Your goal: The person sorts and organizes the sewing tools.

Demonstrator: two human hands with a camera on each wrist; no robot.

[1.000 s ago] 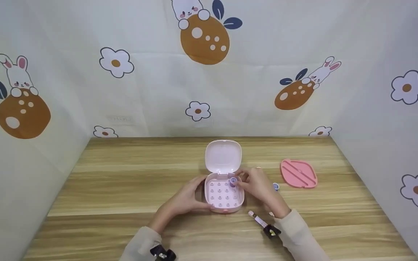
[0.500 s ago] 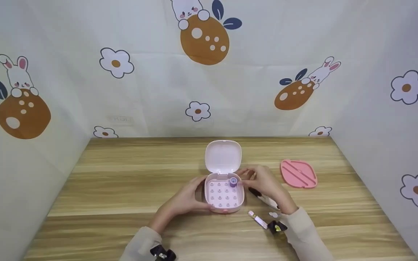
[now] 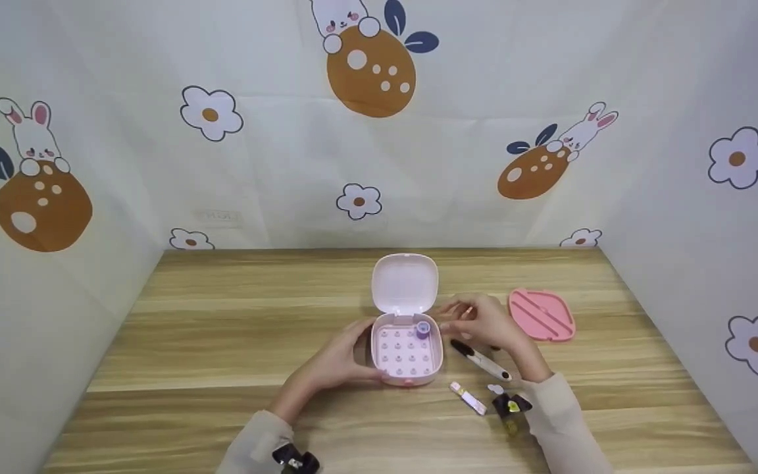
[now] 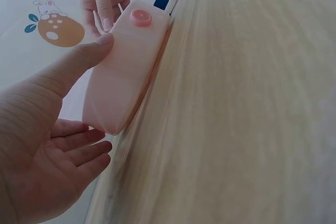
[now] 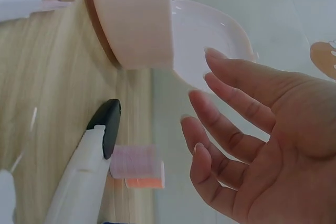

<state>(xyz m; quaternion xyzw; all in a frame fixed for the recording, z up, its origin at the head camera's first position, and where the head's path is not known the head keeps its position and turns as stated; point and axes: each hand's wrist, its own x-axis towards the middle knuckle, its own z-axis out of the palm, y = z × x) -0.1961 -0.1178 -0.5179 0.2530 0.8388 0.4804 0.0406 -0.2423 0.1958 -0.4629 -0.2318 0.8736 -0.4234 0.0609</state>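
Observation:
A pale pink sewing box [image 3: 422, 380] stands with its lid [image 3: 405, 283] raised at the back. Rows of small pegs cover its floor, and a purple thread spool [image 3: 423, 330] stands on the far right one. My left hand [image 3: 338, 359] holds the box at its left side. In the left wrist view the thumb lies on the rim near the round pink clasp [image 4: 140, 17], with the fingers along the side. Just off the box's right side, my right hand [image 3: 484, 322] has loosely bent fingers and holds nothing.
A white tool with a black tip [image 3: 481, 359] and a small patterned stick [image 3: 468, 398] lie right of the box. Farther right is a coral slotted tray [image 3: 541, 315]. The right wrist view shows a pinkish spool [image 5: 135, 161] and an orange spool [image 5: 149, 182].
My right hand has let go of the purple spool, leaving it standing in the box, and has drawn back to the right. The left hand has not moved.

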